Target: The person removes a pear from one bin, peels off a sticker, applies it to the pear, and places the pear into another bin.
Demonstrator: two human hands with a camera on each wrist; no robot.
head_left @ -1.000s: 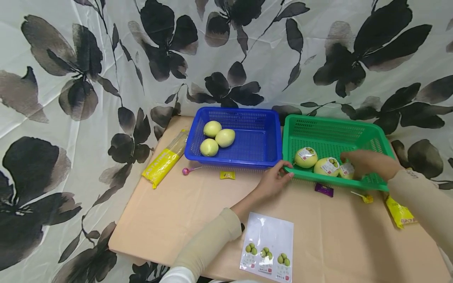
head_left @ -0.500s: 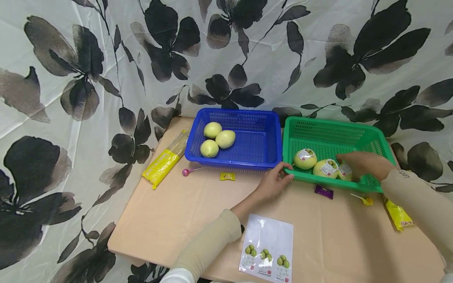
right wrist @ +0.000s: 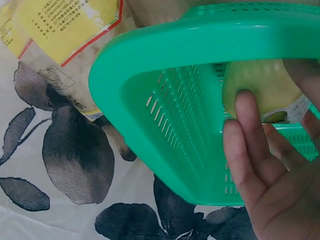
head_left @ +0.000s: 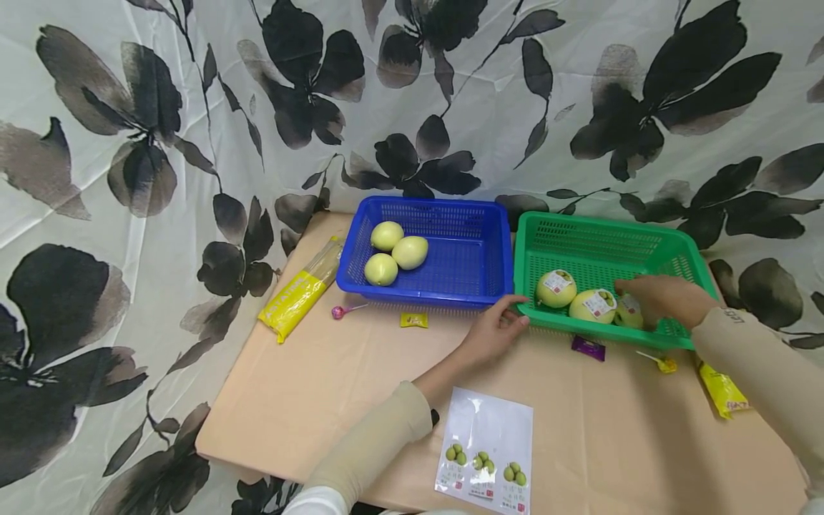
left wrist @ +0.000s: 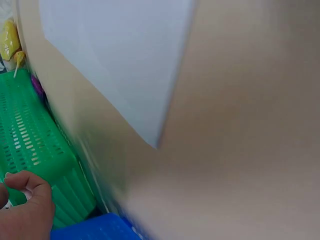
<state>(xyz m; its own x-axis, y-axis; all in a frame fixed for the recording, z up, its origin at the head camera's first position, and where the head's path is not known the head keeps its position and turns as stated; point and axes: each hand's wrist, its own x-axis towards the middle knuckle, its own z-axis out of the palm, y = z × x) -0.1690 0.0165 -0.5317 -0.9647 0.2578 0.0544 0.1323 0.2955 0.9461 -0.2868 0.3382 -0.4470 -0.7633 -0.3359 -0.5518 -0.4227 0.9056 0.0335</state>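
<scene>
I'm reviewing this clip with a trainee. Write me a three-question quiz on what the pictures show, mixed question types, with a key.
1. How many pale fruits lie in the blue basket?
2. True or false: the small purple packet lies on the table.
3. Fill the gap: the right hand holds a labelled fruit inside the ____ basket.

Key:
1. Three
2. True
3. Green: it is the green basket

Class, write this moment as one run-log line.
right hand: holds stickered fruit in green basket | left hand: at that basket's near-left corner | blue basket: three fruits, no stickers visible
</scene>
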